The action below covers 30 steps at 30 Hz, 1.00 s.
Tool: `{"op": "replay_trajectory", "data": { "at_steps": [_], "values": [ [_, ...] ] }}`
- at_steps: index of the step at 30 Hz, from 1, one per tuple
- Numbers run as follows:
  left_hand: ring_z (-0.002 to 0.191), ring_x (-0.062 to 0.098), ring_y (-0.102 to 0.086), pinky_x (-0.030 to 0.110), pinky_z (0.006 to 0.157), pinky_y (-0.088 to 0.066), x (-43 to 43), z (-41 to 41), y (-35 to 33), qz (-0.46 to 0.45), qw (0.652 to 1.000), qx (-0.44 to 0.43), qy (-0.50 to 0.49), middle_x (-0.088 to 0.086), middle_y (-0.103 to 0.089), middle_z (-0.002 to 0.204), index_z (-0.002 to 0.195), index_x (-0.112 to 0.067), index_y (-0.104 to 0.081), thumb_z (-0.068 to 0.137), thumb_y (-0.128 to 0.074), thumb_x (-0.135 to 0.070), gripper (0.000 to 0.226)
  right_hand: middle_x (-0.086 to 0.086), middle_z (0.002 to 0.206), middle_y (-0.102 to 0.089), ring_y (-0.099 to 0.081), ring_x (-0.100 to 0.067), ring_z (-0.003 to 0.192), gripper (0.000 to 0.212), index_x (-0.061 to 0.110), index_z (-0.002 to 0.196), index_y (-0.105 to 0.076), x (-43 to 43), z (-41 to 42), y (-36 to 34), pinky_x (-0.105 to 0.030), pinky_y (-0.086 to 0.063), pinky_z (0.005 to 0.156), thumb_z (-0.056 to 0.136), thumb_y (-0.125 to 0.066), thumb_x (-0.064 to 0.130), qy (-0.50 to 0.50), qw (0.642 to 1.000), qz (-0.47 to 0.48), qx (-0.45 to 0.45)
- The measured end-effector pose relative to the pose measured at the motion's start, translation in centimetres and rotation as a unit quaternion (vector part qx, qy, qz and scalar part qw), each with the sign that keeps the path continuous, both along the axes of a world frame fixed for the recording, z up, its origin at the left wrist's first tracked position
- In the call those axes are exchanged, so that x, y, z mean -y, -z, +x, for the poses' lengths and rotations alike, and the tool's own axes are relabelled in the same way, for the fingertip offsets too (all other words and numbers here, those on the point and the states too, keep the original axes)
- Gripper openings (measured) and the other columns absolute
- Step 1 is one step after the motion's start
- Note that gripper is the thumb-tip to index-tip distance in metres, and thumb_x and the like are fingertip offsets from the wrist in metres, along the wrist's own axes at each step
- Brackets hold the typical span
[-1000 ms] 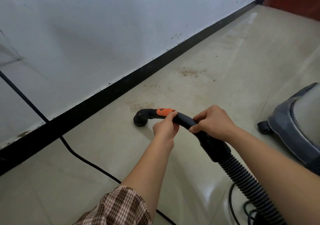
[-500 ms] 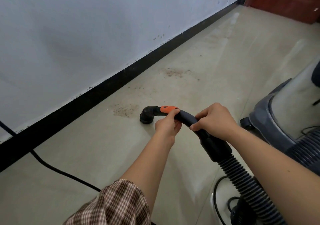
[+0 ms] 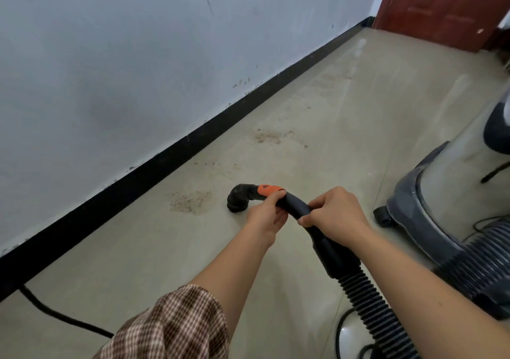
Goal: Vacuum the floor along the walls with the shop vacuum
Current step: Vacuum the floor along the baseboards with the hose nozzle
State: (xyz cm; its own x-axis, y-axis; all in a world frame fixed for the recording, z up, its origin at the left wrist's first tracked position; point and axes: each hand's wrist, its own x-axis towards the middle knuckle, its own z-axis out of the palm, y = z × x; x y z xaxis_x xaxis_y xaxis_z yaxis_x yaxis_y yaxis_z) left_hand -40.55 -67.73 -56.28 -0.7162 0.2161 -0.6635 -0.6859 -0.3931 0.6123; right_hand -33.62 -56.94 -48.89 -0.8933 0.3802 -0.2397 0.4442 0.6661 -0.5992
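Both hands hold the black curved hose handle (image 3: 296,206) of the shop vacuum. My left hand (image 3: 264,218) grips it just behind the orange collar (image 3: 267,190). My right hand (image 3: 335,216) grips it further back, above the ribbed hose (image 3: 372,311). The black nozzle (image 3: 238,200) points down at the floor, just right of a patch of brown dust (image 3: 190,202). More dust (image 3: 266,137) lies further along the black baseboard (image 3: 154,165). The shop vacuum's grey canister (image 3: 447,207) stands at the right.
A white wall (image 3: 124,55) runs along the left above the baseboard. A black power cord (image 3: 58,314) trails over the floor at lower left. A red-brown door (image 3: 441,8) closes the far end. Another cord (image 3: 342,334) loops beside the hose at the bottom.
The nozzle has drawn back to the right off the near dust patch, which now lies uncovered to its left. The view has swung right, showing more of the canister and door.
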Motion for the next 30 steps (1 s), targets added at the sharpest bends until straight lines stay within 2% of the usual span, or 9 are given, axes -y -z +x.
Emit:
{"op": "replay_trajectory", "data": {
  "at_steps": [7, 9, 11, 14, 18, 21, 27, 30],
  "values": [
    [0.082, 0.015, -0.068, 0.020, 0.061, -0.053, 0.2, -1.9, -0.3, -0.017, 0.998, -0.011, 0.052, 0.011, -0.070, 0.093, 0.112, -0.004, -0.064, 0.086, -0.073, -0.017, 0.030, -0.007, 0.061, -0.065, -0.056, -0.017, 0.056, 0.008, 0.013, 0.069, -0.076, -0.1, -0.8, 0.4, -0.024, -0.042, 0.050, 0.069, -0.080, 0.020, 0.015, 1.000, 0.012, -0.007],
    [0.082, 0.015, -0.068, 0.020, 0.062, -0.054, 0.7, -2.2, 0.1, -0.016, 0.999, -0.012, 0.050, 0.011, -0.070, 0.092, 0.113, -0.003, -0.063, 0.085, -0.073, -0.017, 0.032, -0.007, 0.061, -0.065, -0.056, -0.017, 0.056, 0.008, 0.013, 0.069, -0.076, 0.3, -1.0, 0.7, -0.024, -0.041, 0.050, 0.070, -0.080, 0.020, 0.012, 1.000, 0.013, -0.004],
    [0.082, 0.015, -0.068, 0.022, 0.070, -0.054, 1.2, -2.2, 0.5, -0.012, 0.999, -0.010, 0.042, 0.011, -0.070, 0.092, 0.112, -0.001, -0.062, 0.085, -0.074, -0.016, 0.033, -0.008, 0.065, -0.068, -0.058, -0.018, 0.058, 0.007, 0.012, 0.071, -0.077, 0.8, -1.4, 1.0, -0.025, -0.045, 0.052, 0.071, -0.079, 0.019, 0.010, 1.000, 0.014, -0.001],
    [0.084, 0.017, -0.068, 0.025, 0.079, -0.053, 1.9, -2.5, 1.0, -0.005, 1.000, -0.006, 0.019, 0.014, -0.069, 0.095, 0.112, 0.001, -0.061, 0.084, -0.076, -0.015, 0.036, -0.009, 0.071, -0.071, -0.066, -0.022, 0.068, 0.007, 0.014, 0.076, -0.078, 1.6, -1.9, 1.2, -0.030, -0.053, 0.062, 0.072, -0.079, 0.019, 0.008, 1.000, 0.013, 0.003],
    [0.082, 0.016, -0.068, 0.025, 0.079, -0.054, 3.0, -2.8, 1.0, 0.002, 1.000, -0.001, 0.000, 0.014, -0.070, 0.094, 0.101, -0.001, -0.063, 0.083, -0.076, -0.015, 0.026, -0.009, 0.073, -0.073, -0.069, -0.023, 0.071, 0.008, 0.015, 0.080, -0.079, 2.4, -2.6, 1.2, -0.036, -0.059, 0.069, 0.072, -0.079, 0.017, 0.005, 1.000, 0.003, 0.002],
    [0.078, 0.015, -0.068, 0.022, 0.069, -0.054, 3.7, -2.9, 1.0, 0.001, 1.000, 0.001, -0.016, 0.012, -0.070, 0.089, 0.090, -0.005, -0.060, 0.083, -0.077, -0.015, 0.020, -0.010, 0.072, -0.073, -0.070, -0.025, 0.071, 0.007, 0.014, 0.077, -0.079, 3.0, -3.1, 1.2, -0.036, -0.058, 0.067, 0.071, -0.079, 0.016, 0.000, 1.000, 0.001, 0.003],
    [0.078, 0.015, -0.068, 0.025, 0.076, -0.054, 5.2, -2.8, 0.8, -0.004, 1.000, 0.008, -0.030, 0.013, -0.069, 0.088, 0.086, -0.007, -0.057, 0.082, -0.077, -0.012, 0.020, -0.006, 0.070, -0.074, -0.071, -0.024, 0.071, 0.009, 0.018, 0.077, -0.080, 3.7, -3.5, 1.2, -0.033, -0.058, 0.065, 0.069, -0.081, 0.015, -0.019, 1.000, -0.014, 0.010],
    [0.081, 0.016, -0.068, 0.025, 0.078, -0.054, 5.7, -2.6, 0.7, -0.003, 0.999, 0.016, -0.039, 0.014, -0.070, 0.097, 0.092, -0.006, -0.060, 0.082, -0.077, -0.013, 0.021, -0.002, 0.069, -0.074, -0.070, -0.019, 0.069, 0.009, 0.021, 0.076, -0.080, 4.0, -3.7, 1.2, -0.027, -0.055, 0.059, 0.068, -0.082, 0.016, -0.026, 0.999, -0.013, 0.018]
  ]
}}
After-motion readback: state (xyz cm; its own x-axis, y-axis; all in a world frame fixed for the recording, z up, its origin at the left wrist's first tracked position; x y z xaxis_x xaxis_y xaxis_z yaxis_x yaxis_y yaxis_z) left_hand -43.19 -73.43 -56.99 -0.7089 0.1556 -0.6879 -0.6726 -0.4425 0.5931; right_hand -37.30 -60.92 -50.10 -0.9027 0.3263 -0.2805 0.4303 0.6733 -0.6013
